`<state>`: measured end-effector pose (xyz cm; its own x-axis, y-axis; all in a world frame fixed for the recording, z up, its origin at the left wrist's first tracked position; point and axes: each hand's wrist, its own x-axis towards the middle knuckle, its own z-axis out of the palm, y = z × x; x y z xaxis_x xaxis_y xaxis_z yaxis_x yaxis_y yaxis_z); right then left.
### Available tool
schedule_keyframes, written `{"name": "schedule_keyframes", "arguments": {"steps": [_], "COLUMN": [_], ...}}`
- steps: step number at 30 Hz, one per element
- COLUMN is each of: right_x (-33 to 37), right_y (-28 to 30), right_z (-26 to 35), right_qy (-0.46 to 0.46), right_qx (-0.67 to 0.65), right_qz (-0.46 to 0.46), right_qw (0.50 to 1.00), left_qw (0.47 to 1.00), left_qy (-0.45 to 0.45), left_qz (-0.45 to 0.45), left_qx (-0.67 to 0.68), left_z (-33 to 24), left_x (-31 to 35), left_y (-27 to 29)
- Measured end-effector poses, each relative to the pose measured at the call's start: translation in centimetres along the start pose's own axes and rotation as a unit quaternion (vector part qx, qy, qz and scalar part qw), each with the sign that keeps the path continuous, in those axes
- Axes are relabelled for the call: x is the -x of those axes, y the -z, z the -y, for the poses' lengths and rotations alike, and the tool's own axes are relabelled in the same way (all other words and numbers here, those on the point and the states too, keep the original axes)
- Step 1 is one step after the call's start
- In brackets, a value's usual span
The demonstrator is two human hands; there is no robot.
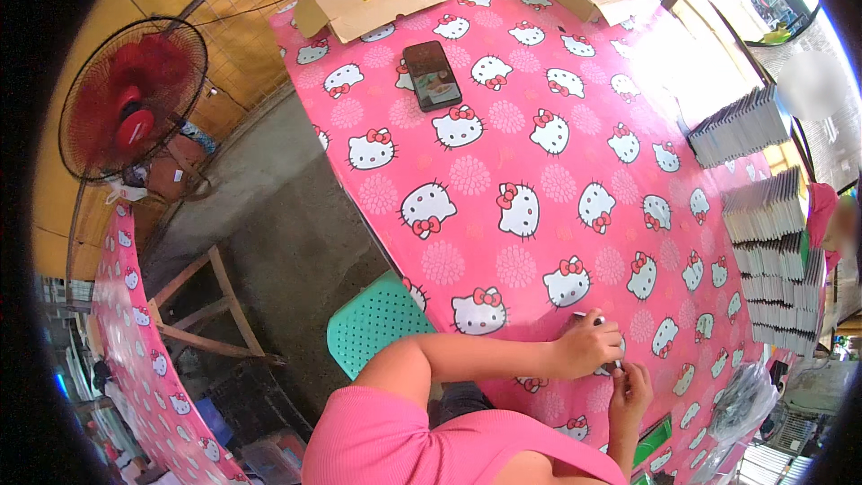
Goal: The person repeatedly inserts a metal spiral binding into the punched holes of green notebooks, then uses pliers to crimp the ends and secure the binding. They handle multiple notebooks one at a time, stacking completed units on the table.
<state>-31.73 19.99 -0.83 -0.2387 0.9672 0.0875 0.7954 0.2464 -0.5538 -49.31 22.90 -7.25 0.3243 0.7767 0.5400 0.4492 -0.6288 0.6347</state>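
Observation:
My left hand (588,347) is closed over the pink, cat-patterned table cover (498,260), near the table's close edge. A slim, pen-like thing (599,321), white with a dark end, pokes out above its fingers. My right hand (631,386) is just below and to the right, its fingertips pinched at the thing's lower white end. The two hands almost touch. My fingers cover most of the thing, so its exact kind is hidden.
A dark phone (432,76) lies farther up the table. Cardboard boxes (377,2) sit at the far end. Stacks of booklets (770,251) line the right side, above a clear plastic bag (743,400). A green stool (373,323) and red fan (135,99) stand left.

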Motion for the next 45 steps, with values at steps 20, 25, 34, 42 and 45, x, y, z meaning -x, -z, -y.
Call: {"name": "schedule_keyframes", "arguments": {"steps": [20,25,34,42,45], "right_x": [0.4,-0.3,-0.4,-0.3,-0.2], "right_y": [-1.0,-1.4,-1.5,-1.7,-1.7], "right_z": [0.8,2.1,2.7,2.1,2.0], "right_qy": [-0.144,-0.129,-0.157,-0.1,-0.111], "right_qx": [0.019,0.03,0.012,0.027,0.024], "right_qz": [-0.058,-0.051,-0.051,-0.059,-0.055], "right_qw": [0.988,0.99,0.986,0.993,0.992], "left_qw": [0.975,0.97,0.962,0.969,0.974], "left_qy": [0.116,0.12,0.123,0.101,0.085], "left_qz": [-0.128,-0.138,-0.17,-0.154,-0.146], "left_qx": [0.142,0.158,0.175,0.165,0.152], "left_z": [1.4,1.5,1.6,1.9,2.3], "left_x": [0.7,0.5,-0.1,0.0,0.0], "left_y": [-3.5,-2.6,-1.4,-1.5,-1.1]}}
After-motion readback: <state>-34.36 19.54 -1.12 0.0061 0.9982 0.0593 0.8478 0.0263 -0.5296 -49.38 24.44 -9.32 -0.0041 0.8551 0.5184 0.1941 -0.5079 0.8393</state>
